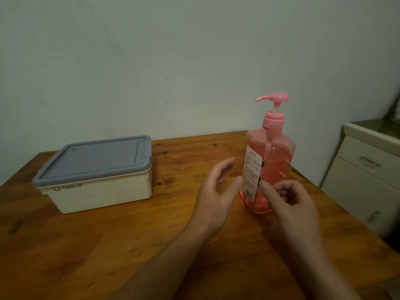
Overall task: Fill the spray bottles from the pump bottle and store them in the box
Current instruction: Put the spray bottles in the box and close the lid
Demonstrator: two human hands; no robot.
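Observation:
A pink pump bottle [271,161] with a white label stands upright on the wooden table [108,245], its spout pointing left. My left hand [216,195] is spread just left of the bottle's base, thumb tip at the label's edge. My right hand [290,204] is at the bottle's lower right with fingers loosely curled and the thumb tip against the bottle's front. Neither hand wraps round it. A cream box [97,189] with a grey lid [95,159] closed on it sits at the table's left. No spray bottle is in view.
A pale wall runs behind the table's far edge. A cream cabinet with drawers [363,176] stands to the right of the table, with a gap between them.

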